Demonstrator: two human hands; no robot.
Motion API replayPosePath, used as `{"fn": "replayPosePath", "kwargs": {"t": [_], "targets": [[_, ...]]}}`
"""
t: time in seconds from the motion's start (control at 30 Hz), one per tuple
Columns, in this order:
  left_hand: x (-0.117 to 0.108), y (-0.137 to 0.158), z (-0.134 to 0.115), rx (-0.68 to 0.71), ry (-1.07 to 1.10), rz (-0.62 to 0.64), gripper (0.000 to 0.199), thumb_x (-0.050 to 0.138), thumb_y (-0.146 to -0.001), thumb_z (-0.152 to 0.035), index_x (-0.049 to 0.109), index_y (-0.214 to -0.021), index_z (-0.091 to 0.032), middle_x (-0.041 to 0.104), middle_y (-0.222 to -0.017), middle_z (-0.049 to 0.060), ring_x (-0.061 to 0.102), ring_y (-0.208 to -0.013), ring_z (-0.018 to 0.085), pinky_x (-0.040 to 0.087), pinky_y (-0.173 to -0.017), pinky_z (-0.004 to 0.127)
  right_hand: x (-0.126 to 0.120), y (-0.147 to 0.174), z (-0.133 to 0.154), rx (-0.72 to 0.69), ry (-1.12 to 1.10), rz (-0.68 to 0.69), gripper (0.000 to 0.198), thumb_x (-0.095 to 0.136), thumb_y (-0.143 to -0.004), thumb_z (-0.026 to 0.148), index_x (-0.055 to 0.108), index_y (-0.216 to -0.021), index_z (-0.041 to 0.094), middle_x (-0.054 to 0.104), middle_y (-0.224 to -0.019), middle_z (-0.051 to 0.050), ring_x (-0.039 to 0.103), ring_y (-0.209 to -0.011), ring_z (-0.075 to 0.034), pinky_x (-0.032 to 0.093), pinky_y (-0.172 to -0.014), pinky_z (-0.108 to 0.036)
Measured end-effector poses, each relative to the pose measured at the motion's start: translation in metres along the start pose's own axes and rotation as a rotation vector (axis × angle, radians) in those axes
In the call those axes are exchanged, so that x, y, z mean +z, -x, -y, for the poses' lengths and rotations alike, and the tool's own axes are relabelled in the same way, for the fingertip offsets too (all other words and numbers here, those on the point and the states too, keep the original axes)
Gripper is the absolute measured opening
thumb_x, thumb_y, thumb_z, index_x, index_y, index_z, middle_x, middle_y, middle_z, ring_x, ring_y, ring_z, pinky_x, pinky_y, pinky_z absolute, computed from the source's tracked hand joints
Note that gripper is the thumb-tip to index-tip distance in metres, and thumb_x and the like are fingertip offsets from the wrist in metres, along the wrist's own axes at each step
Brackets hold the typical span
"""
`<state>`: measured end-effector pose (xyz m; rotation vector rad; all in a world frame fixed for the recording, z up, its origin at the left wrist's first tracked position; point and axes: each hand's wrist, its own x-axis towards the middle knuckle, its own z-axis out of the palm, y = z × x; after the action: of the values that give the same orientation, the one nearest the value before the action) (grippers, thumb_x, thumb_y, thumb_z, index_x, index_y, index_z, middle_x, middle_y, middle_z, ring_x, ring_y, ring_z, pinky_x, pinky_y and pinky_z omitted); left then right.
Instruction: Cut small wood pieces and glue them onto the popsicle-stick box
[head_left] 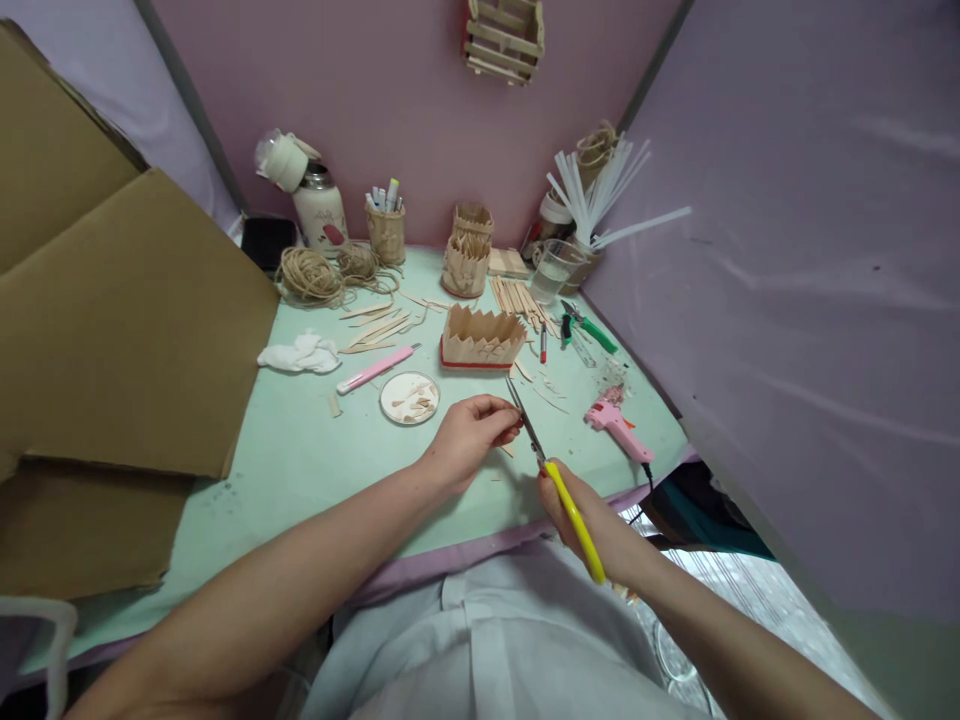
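Over the front of the table, my left hand [474, 436] is closed in a pinch; whatever lies between its fingertips is too small to make out. My right hand [581, 515] grips scissors [574, 520] with yellow handles. Their blades point away from me and reach beside my left fingertips. Just beyond stands a small wooden box [484, 340] with a zigzag rim and a red band at its base. A round white dish [409, 398] with little wood pieces lies left of my left hand.
A pink glue gun [619, 425] and green-handled pliers [596, 332] lie at the right. A pink craft knife [375, 370], a white cloth [301, 353] and twine [311, 277] are at the left. Wooden sticks [517, 300] and a plastic cup [553, 270] sit behind. Cardboard [127, 330] borders the left.
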<state>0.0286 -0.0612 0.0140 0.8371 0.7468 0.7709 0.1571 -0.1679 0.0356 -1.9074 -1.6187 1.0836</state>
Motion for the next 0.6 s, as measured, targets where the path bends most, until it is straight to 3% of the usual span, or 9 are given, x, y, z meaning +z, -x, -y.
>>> {"fn": "replayPosePath", "kwargs": {"t": [0.4, 0.6], "targets": [[-0.002, -0.001, 0.002, -0.103, 0.059, 0.082, 0.023, 0.073, -0.063, -0.03, 0.063, -0.072, -0.011, 0.06, -0.069, 0.004, 0.052, -0.061, 0.009, 0.043, -0.064, 0.025, 0.002, 0.005, -0.007, 0.091, -0.177, -0.007, 0.037, 0.032, -0.086, 0.056, 0.035, -0.07, 0.023, 0.036, -0.054, 0.006, 0.032, -0.047, -0.01, 0.028, -0.044, -0.024], [-0.001, 0.002, 0.0, -0.127, 0.034, 0.084, 0.023, 0.073, -0.064, -0.03, 0.064, -0.072, -0.011, 0.062, -0.074, 0.006, 0.055, -0.063, 0.009, 0.044, -0.067, 0.026, -0.009, -0.01, -0.015, 0.066, -0.138, -0.221, 0.034, 0.045, -0.081, 0.053, 0.035, -0.07, 0.023, 0.034, -0.057, 0.006, 0.034, -0.051, -0.011, 0.031, -0.048, -0.024]]}}
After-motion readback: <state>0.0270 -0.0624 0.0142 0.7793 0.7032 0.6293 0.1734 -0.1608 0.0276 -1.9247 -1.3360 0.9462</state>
